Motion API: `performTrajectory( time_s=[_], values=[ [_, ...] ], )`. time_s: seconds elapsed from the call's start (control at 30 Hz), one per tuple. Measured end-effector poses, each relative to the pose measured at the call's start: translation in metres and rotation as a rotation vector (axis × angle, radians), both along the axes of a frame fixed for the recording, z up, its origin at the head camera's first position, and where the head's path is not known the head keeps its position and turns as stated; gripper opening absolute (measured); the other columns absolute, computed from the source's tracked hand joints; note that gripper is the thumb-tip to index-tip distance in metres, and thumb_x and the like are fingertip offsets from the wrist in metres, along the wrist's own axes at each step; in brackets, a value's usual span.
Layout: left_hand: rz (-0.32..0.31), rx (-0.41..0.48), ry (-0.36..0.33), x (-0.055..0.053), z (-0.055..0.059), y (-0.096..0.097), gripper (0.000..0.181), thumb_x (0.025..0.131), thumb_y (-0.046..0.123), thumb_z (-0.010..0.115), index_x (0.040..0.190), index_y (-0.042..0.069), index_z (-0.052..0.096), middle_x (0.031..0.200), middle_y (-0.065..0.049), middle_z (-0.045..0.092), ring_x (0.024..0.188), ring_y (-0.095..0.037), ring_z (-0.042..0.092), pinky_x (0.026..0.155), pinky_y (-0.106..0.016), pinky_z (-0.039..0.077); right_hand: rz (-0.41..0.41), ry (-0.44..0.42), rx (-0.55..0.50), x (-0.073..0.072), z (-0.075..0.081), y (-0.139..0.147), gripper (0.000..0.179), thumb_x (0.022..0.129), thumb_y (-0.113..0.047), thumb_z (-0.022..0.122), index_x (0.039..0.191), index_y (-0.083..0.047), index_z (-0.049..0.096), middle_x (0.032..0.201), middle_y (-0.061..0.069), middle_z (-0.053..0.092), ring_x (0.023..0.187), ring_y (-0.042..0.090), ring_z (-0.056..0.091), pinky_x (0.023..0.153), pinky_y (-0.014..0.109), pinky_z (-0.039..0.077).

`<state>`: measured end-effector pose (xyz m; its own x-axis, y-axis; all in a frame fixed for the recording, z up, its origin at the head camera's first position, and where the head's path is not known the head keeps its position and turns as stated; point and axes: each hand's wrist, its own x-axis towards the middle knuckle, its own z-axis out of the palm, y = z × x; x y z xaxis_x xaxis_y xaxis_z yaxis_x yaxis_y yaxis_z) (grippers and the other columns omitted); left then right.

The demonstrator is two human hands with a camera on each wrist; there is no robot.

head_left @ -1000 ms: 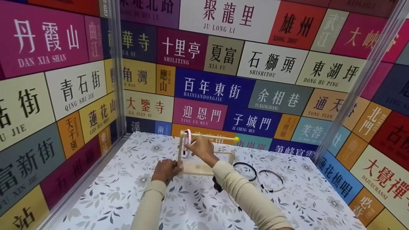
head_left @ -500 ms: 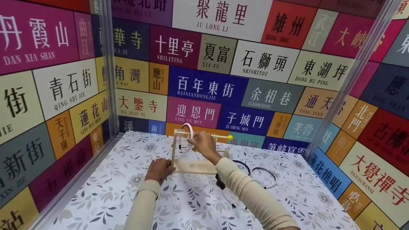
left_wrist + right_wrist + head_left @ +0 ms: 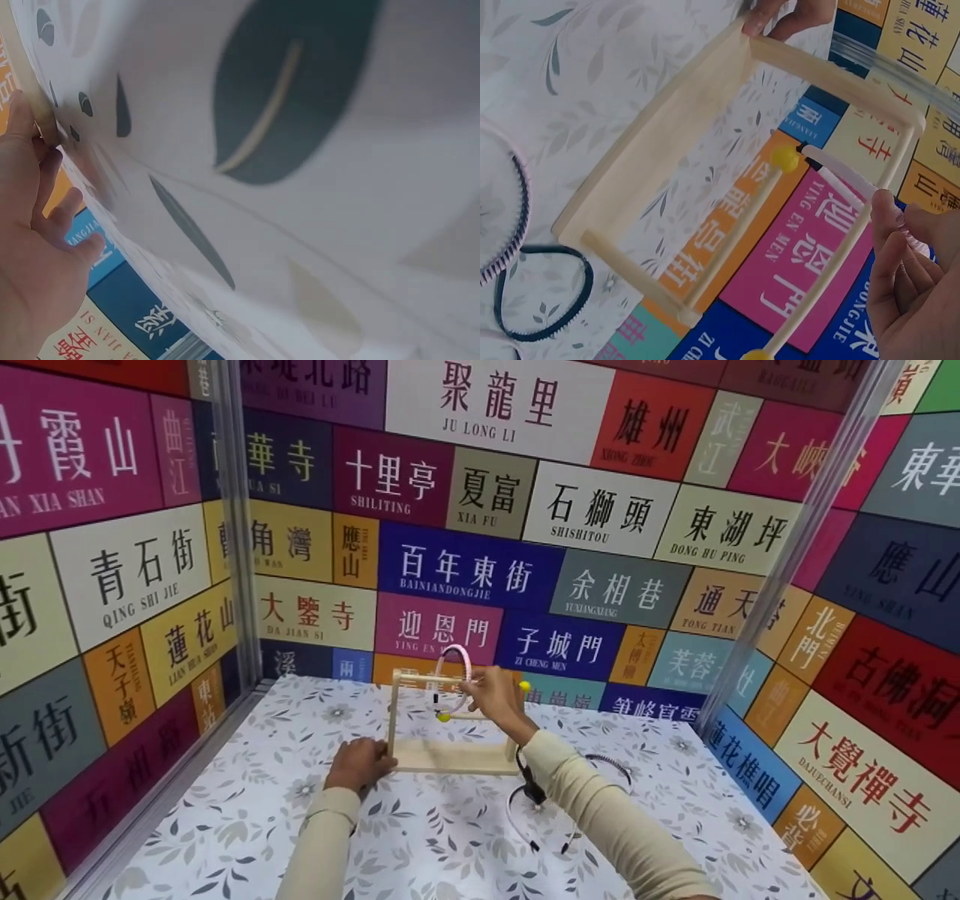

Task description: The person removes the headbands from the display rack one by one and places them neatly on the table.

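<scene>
In the head view my right hand (image 3: 495,697) pinches a pale pink headband (image 3: 454,649), which loops over the upper rod of a wooden stand (image 3: 450,757). From the right wrist, the headband (image 3: 844,171) shows its black tips beside the yellow ball (image 3: 785,159) on the end of the lower rod (image 3: 731,244). The upper rod (image 3: 829,270) runs past my right fingers to another yellow ball (image 3: 757,354). My left hand (image 3: 358,765) grips the stand's lower left corner, where base and upright meet; part of it also shows in the left wrist view.
Right of the stand lie several more headbands, among them a black one (image 3: 544,331), one with dark teeth (image 3: 611,761) and a white one (image 3: 512,817), partly behind my right forearm. A leaf-patterned cloth (image 3: 420,840) covers the table. Colourful lettered walls (image 3: 480,562) enclose it.
My right hand has drawn the headband along the upper rod, away from the left upright and toward the yellow ball end. My left hand stays at the stand's corner. The head view has shifted slightly.
</scene>
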<state>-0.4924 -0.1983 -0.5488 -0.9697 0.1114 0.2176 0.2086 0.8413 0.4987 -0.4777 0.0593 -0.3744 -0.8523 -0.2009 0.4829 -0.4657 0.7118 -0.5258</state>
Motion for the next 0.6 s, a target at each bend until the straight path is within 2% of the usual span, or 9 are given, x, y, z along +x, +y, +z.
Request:
performTrajectory(
  time_s=[0.17, 0.4, 0.6],
  values=[
    [0.008, -0.004, -0.039, -0.001, 0.002, 0.001, 0.014, 0.095, 0.026, 0.077, 0.095, 0.013, 0.075, 0.084, -0.001, 0.069, 0.084, -0.025, 0.064, 0.103, -0.059, 0.042, -0.024, 0.024, 0.001, 0.001, 0.007, 0.019, 0.018, 0.098, -0.025, 0.073, 0.104, -0.01, 0.081, 0.08, 0.004, 0.078, 0.058, 0.017, 0.073, 0.041, 0.02, 0.041],
    [-0.008, -0.021, -0.047, -0.004, 0.002, 0.001, 0.015, 0.095, 0.028, 0.078, 0.096, 0.013, 0.076, 0.085, -0.001, 0.071, 0.089, -0.027, 0.067, 0.107, -0.062, 0.039, -0.057, 0.041, 0.002, 0.003, 0.013, 0.049, 0.019, 0.099, -0.022, 0.072, 0.109, -0.008, 0.079, 0.079, 0.007, 0.078, 0.062, 0.024, 0.074, 0.044, 0.019, 0.039],
    [0.001, -0.033, -0.072, -0.004, 0.002, 0.002, 0.015, 0.095, 0.029, 0.078, 0.094, 0.014, 0.075, 0.082, 0.001, 0.069, 0.088, -0.026, 0.066, 0.109, -0.063, 0.037, -0.092, 0.007, 0.007, 0.002, 0.013, 0.072, 0.02, 0.1, -0.023, 0.071, 0.112, -0.009, 0.079, 0.08, 0.007, 0.078, 0.061, 0.021, 0.074, 0.042, 0.02, 0.036]
  ],
)
